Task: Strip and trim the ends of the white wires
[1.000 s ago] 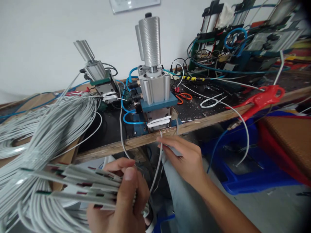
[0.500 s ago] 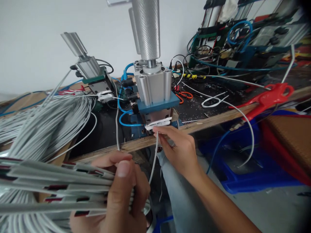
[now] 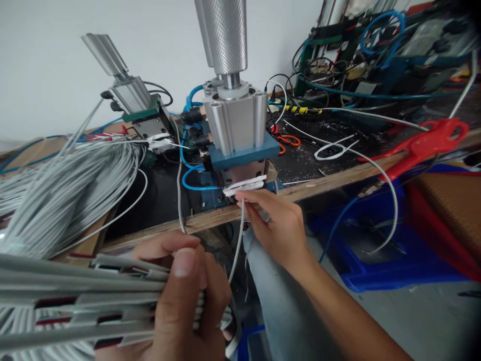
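Grey cables (image 3: 112, 286) fill your left hand (image 3: 184, 306), its grip closed around them. Your right hand (image 3: 280, 225) pinches the upper end of a single cable (image 3: 239, 240) just below white strips (image 3: 250, 185) on the silver press (image 3: 237, 123), at the wooden edge of the table (image 3: 205, 220).

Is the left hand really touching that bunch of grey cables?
Touching. The head view shows the left hand closed around the grey cables, its thumb lying across them.

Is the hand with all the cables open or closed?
Closed. The bare left hand has its thumb and fingers curled around a bundle of thin, round grey cables.
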The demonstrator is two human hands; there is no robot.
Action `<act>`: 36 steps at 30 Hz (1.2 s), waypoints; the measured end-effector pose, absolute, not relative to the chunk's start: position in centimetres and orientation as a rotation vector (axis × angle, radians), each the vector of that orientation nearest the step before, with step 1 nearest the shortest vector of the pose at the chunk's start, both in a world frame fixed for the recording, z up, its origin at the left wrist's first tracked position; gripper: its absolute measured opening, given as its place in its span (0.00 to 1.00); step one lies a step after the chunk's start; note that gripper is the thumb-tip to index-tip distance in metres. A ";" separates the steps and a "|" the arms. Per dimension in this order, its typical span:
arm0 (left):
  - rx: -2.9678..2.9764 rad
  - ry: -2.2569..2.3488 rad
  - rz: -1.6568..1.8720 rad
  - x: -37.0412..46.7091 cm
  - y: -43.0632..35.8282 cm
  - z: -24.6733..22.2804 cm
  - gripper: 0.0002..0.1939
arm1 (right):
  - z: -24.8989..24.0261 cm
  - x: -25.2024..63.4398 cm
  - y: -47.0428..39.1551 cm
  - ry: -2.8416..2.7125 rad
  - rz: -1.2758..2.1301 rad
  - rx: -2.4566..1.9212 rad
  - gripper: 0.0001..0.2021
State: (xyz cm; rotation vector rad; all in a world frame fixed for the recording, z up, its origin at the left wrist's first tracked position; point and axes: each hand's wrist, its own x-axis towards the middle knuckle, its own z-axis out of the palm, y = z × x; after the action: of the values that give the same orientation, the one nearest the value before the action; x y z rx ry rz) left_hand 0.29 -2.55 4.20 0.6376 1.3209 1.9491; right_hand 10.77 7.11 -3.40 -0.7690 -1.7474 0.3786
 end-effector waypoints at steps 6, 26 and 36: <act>0.772 1.238 1.960 -0.8 -2.6 3.7 0.04 | -3.5 10.8 7.1 -1.768 0.334 -0.793 0.14; 0.781 1.277 2.067 -0.6 -2.0 3.1 0.18 | -3.6 10.9 7.0 -1.778 0.332 -0.773 0.13; 0.555 1.317 1.942 1.1 -3.1 3.7 0.03 | -4.1 10.7 7.3 -1.755 0.320 -0.721 0.14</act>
State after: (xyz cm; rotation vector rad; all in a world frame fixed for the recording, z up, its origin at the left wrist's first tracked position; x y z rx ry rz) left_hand 1.14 -3.11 3.74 0.5554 1.3174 1.9416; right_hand 10.69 7.27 -4.13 -0.7214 -1.7547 0.3197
